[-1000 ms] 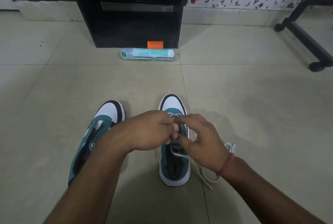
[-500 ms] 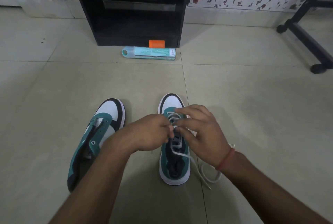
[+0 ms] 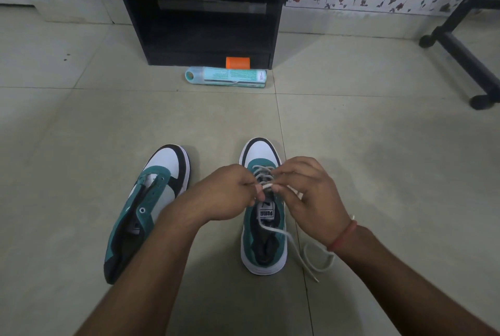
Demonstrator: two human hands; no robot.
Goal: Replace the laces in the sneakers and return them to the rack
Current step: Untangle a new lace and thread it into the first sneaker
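Two teal, white and black sneakers stand on the tiled floor, toes pointing away from me. The left sneaker (image 3: 151, 200) has bare eyelets and no lace. The right sneaker (image 3: 263, 241) carries a white lace (image 3: 311, 257) through its front eyelets, with loose ends trailing onto the floor at its right. My left hand (image 3: 227, 195) and my right hand (image 3: 308, 195) meet over the middle eyelets, both pinching the lace between fingertips. A black rack (image 3: 200, 8) stands against the far wall.
A teal tube-shaped pack (image 3: 226, 77) lies on the floor before the rack, with a small orange object (image 3: 238, 62) behind it. A black stand with feet (image 3: 460, 51) reaches in at the far right. Flowered wallpaper covers the wall.
My hands have drawn slightly apart over the right sneaker, now pinching the lace at the middle eyelets. Both sneakers stay where they were.
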